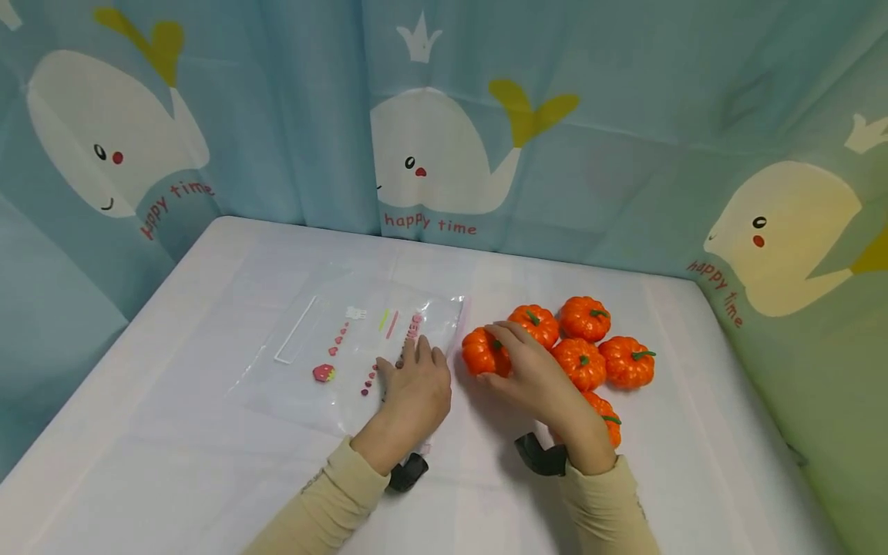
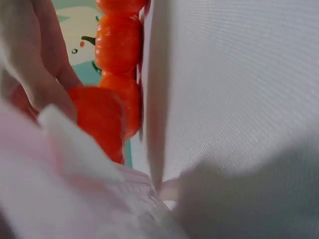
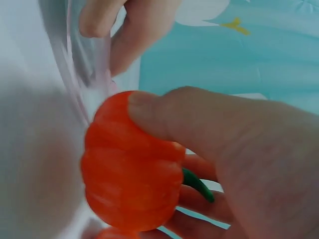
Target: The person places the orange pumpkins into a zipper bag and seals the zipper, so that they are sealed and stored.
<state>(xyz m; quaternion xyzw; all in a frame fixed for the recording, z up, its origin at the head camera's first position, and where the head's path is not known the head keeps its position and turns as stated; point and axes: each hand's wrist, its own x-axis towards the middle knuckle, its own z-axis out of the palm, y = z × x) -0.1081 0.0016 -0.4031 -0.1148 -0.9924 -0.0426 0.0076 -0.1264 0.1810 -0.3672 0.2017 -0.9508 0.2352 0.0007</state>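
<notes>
**Clear printed plastic bag [image 1: 350,358] and glossy orange, ribbed pumpkin with a green stem [image 1: 477,354], each in a grip**

At the left of the white, cloth-covered worktop [image 1: 139,432], the bag lies flat, its print including a red strawberry [image 1: 323,373] and a white rabbit [image 1: 356,313]. The left hand [image 1: 416,391] reaches over the bag's right side, finger and thumb pinching its pinkish edge, as the right wrist view shows. Just beside that edge is the pumpkin, clasped between the thumb and fingers of the right hand [image 1: 530,374]. Farther right, five more orange pumpkins [image 1: 579,364] sit clustered on the worktop, the nearest partly hidden by the right wrist. Behind everything hangs a blue-green curtain [image 1: 624,85] printed with white whales and the words "happy time".
</notes>
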